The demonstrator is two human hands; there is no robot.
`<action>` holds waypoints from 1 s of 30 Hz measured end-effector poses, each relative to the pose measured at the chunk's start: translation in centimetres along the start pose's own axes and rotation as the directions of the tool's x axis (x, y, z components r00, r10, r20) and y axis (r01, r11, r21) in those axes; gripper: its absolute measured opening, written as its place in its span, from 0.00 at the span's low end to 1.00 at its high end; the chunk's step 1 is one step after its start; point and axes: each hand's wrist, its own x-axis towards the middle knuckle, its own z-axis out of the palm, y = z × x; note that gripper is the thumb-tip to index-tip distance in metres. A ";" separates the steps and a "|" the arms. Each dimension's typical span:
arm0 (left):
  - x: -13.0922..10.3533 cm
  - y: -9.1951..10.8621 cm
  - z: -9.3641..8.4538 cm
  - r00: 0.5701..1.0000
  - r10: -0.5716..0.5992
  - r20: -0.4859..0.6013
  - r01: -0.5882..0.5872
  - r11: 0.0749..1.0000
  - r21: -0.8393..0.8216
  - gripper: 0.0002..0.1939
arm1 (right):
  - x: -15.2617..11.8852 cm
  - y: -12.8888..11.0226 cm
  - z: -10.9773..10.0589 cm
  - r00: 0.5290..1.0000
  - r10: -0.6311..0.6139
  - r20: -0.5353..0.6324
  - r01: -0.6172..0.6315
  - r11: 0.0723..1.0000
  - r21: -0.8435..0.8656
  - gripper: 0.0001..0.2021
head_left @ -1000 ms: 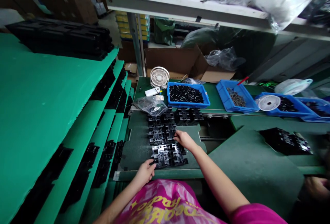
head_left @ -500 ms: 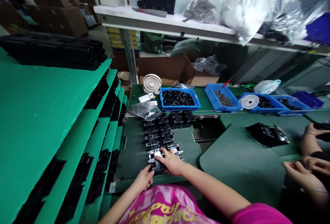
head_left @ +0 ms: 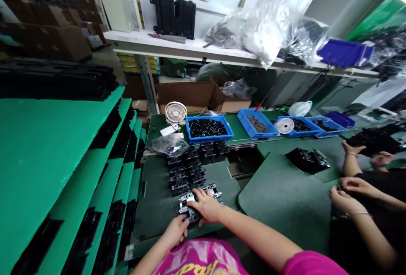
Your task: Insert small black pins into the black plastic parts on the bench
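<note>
A black plastic part [head_left: 187, 214] with shiny, notched upper faces lies on the green work surface right in front of me. My right hand [head_left: 207, 208] rests over it from the right, thumb and fingers gripping its top. At its near left corner, the curled fingers of my left hand [head_left: 176, 229] hold the edge. Another shiny part [head_left: 213, 190] sits against it on the right, partly covered by my right hand. Beyond them stand rows of similar black parts [head_left: 187, 172] in a block. Small details under my fingers are hidden.
A blue bin of short black pins [head_left: 209, 128], a bin of grey pieces [head_left: 257, 125] and a white fan [head_left: 175, 112] line the back. Green sheets [head_left: 63, 140] with black parts between them are stacked left. Co-workers' hands [head_left: 349, 199] work at right.
The head view has tilted up and turned right, so the shelf and co-workers show more. Both my hands stay on the same black plastic part, with little visible movement.
</note>
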 end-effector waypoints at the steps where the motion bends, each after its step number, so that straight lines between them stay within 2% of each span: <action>1: 0.0 0.0 0.0 1.000 0.006 0.002 -0.006 1.000 0.007 0.40 | 0.1 0.0 0.0 1.000 -0.009 0.010 0.009 1.000 0.001 0.43; 10: -0.5 0.8 0.3 0.990 0.139 0.021 -0.141 0.978 0.154 0.46 | 0.3 0.6 -0.8 0.997 -0.065 0.038 0.066 0.998 -0.008 0.45; 12: -0.6 1.1 0.3 0.984 0.179 0.026 -0.180 0.961 0.211 0.42 | 0.0 0.6 -1.0 0.998 -0.053 0.038 0.053 0.998 -0.014 0.46; 17: -1.3 1.5 -0.2 0.962 0.270 0.041 -0.265 0.887 0.378 0.24 | -1.1 1.2 -0.6 0.998 0.012 0.067 -0.014 1.000 0.021 0.54; 20: -1.5 1.3 -0.2 0.958 0.282 0.045 -0.270 0.840 0.471 0.25 | -2.0 2.6 0.2 0.981 0.128 0.147 -0.136 0.990 0.040 0.62; 24: -1.6 1.3 0.1 0.955 0.295 0.026 -0.260 0.792 0.553 0.20 | -2.6 4.0 0.5 0.960 0.184 0.210 -0.194 0.981 0.027 0.63; 27: -2.4 2.2 0.1 0.939 0.341 0.046 -0.306 0.764 0.568 0.17 | -3.1 4.2 -0.7 0.966 0.184 0.182 -0.196 0.979 0.053 0.61; 30: -4.0 4.6 -0.1 0.905 0.411 0.109 -0.395 0.717 0.575 0.15 | -5.3 4.3 -3.3 0.967 0.196 0.160 -0.217 0.968 0.124 0.64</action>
